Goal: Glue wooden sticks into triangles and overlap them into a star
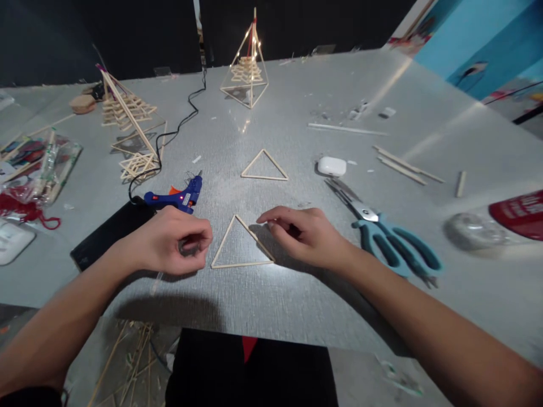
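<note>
Wooden triangle (243,265), base running 9 to 3 o'clock, lies toward 8 o'clock from the nearer right hand (309,234), finger and thumb parted; left hand (169,237), at the triangle's 9, curls, any pinch unclear.

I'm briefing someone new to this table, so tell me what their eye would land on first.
Probably the lit stick pyramid, with small lights glowing, near the table's far edge. Next might come the teal-handled scissors, to the right of the right hand, and the blue glue gun just beyond the left hand. Between the hands, a flat stick triangle lies on the table.
</note>
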A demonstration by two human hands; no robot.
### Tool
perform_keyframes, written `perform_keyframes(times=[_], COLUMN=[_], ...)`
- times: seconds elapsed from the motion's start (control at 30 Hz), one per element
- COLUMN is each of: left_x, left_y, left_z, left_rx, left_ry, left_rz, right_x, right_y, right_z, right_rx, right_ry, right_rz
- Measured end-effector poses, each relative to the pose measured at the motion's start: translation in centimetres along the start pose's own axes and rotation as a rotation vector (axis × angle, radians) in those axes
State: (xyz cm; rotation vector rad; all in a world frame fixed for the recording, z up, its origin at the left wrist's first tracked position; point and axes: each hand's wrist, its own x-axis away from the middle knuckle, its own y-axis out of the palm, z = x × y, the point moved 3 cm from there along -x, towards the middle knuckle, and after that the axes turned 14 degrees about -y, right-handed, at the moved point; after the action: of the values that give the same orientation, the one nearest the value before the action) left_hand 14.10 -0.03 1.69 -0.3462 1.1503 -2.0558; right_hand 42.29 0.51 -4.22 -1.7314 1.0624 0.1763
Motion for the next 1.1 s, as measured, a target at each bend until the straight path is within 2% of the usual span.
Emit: perform_keyframes(times=[0.13, 0.23, 0.4, 0.5, 0.63, 0.77, 1.1], left_x=[-0.1, -0.3, -0.6, -0.7, -0.8, -0.8, -0.7], left_y=[0.3, 0.5, 0.7, 1.1, 1.4, 1.7, 1.9], left_z=[-0.2, -0.6, -1.1, -1.1, -0.9, -0.7, -0.1], left_rx=[-0.074, -0.163, -0.377, -0.494, -0.57, -0.579, -0.587], left_ry=[0.005, 0.027, 0.133, 0.208, 0.273, 0.284, 0.32], left_rz=[0.008, 0.047, 0.104, 0.098, 0.121, 0.141, 0.14], right_x=[-0.2, -0.5, -0.9, -1.0, -1.0, -1.0, -1.1], right_y=[0.1, 0.1, 0.2, 0.3, 0.7, 0.9, 0.8], right_z=[-0.4, -0.9, -1.3, -1.2, -1.2, -1.2, -1.2], right_rx=[-0.016, -0.001, 0.167, 0.176, 0.065, -0.017, -0.065], right_ry=[-0.035, -0.118, -0.263, -0.241, -0.197, -0.172, -0.161], right_rz=[-0.015, -0.024, -0.108, -0.138, -0.141, -0.1, -0.082])
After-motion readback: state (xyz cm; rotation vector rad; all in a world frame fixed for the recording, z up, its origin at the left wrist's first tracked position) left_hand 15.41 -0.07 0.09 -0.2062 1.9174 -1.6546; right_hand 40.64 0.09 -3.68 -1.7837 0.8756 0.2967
